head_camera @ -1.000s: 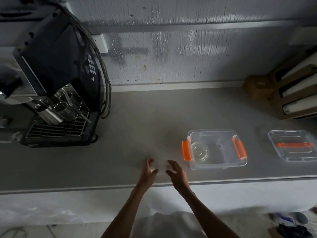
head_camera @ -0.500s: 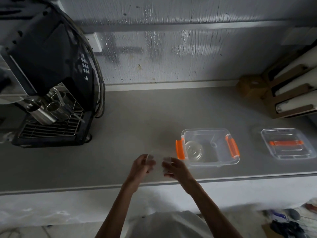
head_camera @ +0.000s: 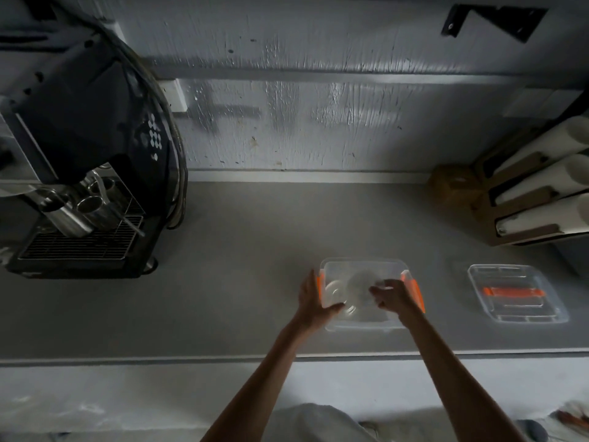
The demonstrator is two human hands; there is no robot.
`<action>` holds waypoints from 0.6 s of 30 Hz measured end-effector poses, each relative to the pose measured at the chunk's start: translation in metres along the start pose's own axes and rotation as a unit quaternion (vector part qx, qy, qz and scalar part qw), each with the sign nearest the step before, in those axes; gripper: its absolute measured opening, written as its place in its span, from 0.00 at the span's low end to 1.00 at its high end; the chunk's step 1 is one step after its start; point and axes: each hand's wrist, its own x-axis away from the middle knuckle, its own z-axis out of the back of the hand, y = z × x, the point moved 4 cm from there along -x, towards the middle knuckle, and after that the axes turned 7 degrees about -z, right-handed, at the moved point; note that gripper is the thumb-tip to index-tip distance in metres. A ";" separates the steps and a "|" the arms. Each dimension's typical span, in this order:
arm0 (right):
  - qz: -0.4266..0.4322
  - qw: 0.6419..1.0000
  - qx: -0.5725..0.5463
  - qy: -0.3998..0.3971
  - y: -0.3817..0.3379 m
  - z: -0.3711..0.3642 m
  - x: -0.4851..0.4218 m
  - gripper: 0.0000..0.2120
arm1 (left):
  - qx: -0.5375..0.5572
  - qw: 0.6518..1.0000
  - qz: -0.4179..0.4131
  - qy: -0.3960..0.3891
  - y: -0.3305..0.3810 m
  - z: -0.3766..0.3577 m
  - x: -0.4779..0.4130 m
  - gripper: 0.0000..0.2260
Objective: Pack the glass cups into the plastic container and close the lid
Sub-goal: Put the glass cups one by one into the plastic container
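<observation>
Round clear glass cup (head_camera: pixel 361 287) over clear plastic container (head_camera: pixel 363 264)

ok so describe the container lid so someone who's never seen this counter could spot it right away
Start at the grey counter and go to its right end, below the rack of white rolls. The lid lies flat there, right of the open container: shallow clear plastic with one orange bar across its middle, not orange clips at its ends.

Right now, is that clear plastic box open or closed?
Open. The plastic container has no lid on; its lid lies apart on the counter to the right.
</observation>
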 end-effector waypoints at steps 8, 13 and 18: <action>0.025 0.957 0.276 0.085 -0.012 -0.051 -0.018 0.18 | -0.022 1.000 -0.021 -0.006 0.006 -0.025 -0.003 0.54; 0.026 0.948 0.296 0.118 -0.003 -0.051 -0.016 0.22 | 0.003 1.000 0.003 -0.028 0.004 -0.029 -0.005 0.54; -0.018 0.959 0.272 0.078 0.002 -0.057 -0.016 0.21 | 0.019 0.999 0.014 -0.031 0.006 -0.030 -0.003 0.53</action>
